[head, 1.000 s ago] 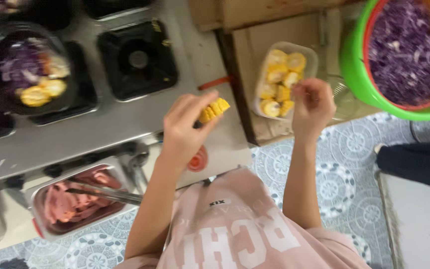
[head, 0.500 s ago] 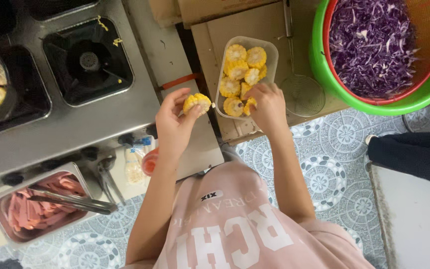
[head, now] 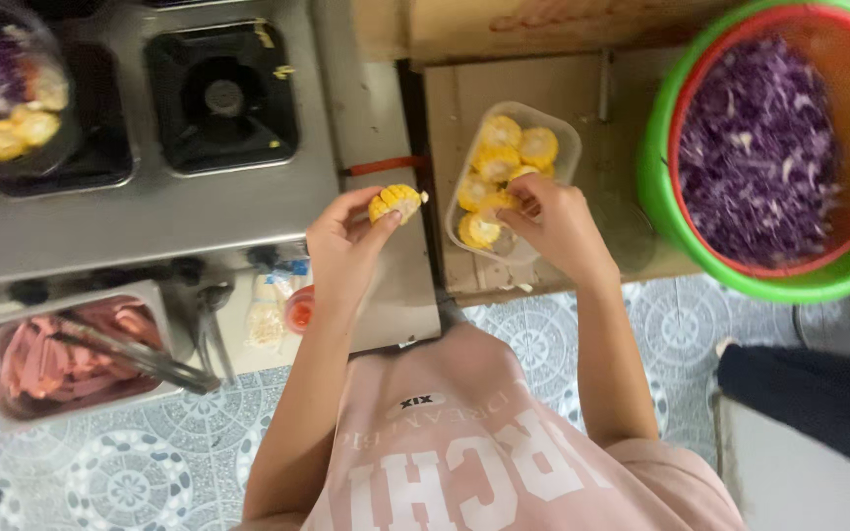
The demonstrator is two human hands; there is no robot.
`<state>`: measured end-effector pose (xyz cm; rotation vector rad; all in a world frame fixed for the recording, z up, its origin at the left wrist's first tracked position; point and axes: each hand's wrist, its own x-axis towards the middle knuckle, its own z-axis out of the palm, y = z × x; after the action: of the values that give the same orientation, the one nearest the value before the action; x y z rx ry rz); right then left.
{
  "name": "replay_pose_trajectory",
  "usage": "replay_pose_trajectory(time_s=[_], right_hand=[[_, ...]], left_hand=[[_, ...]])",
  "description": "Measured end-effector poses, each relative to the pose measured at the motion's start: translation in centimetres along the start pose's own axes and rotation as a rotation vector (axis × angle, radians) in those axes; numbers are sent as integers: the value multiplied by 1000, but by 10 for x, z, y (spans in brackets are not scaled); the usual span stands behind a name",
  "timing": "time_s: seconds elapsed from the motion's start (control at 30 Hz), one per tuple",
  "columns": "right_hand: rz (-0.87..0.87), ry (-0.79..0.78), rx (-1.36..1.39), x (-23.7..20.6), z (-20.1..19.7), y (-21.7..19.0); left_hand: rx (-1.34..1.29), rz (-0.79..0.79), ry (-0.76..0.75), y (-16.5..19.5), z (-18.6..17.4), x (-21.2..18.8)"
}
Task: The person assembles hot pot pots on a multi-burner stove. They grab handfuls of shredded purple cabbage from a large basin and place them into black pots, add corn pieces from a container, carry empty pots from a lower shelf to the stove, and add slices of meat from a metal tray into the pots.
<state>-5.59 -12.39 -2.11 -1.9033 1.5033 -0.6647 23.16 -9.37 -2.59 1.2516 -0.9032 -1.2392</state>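
While the left hand (head: pixel 341 246) clamps its fingers on a firm, light corn piece (head: pixel 394 202), best gripped by its cut ends, the right hand (head: pixel 553 221), at three o'clock, closes on another in the clear tub (head: pixel 563 133).

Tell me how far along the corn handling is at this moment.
Done: a dark bowl on the stove already holds corn pieces with purple cabbage. In hand: the left hand pinches one corn piece over the steel counter, while the right hand reaches into the clear container, touching the corn rounds there. Left: several rounds remain in that container.
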Motion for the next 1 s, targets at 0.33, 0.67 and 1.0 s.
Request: replay_pose_trajectory(time_s=[0.33,0.67,1.0], right_hand=[[17,85,703,111,91,-118],[-638,201,313,369,241,-303],[-564,-71,-612,535,374,-353]], left_hand=[[-206,169,217,56,-119,53],[-262,388,536,117,-349,163],[353,521,728,162,-534,284]])
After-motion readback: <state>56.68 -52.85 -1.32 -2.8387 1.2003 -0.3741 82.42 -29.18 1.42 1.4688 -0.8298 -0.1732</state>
